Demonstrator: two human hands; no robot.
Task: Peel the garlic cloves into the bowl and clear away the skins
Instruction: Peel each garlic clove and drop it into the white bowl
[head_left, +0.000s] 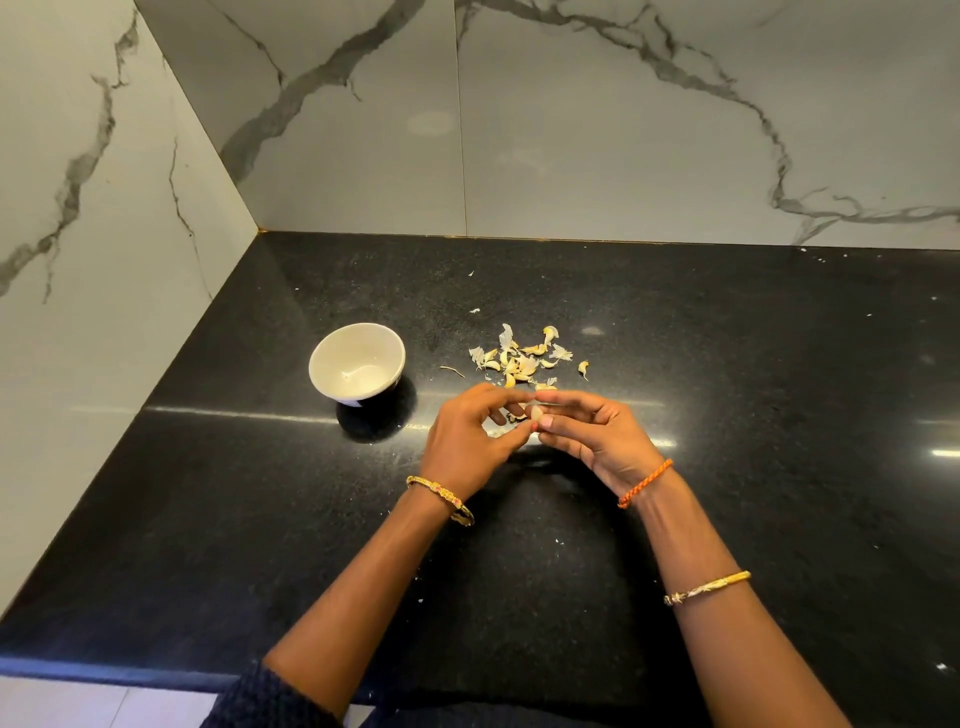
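A pale garlic clove (535, 414) is held above the black counter between both hands. My left hand (470, 439) pinches it from the left with thumb and fingertips. My right hand (592, 434) pinches it from the right, thumb below and forefinger on top. A small white bowl (332, 349) stands to the left of my hands; I see no clove in it. A loose pile of garlic skins and pieces (522, 358) lies just behind my hands.
The black granite counter (727, 415) runs into a corner of marble-patterned walls (571, 130). Small skin flecks (474, 310) are scattered behind the pile, and a thin stem piece (452, 370) lies between bowl and pile. The counter's front edge (104, 670) is at lower left.
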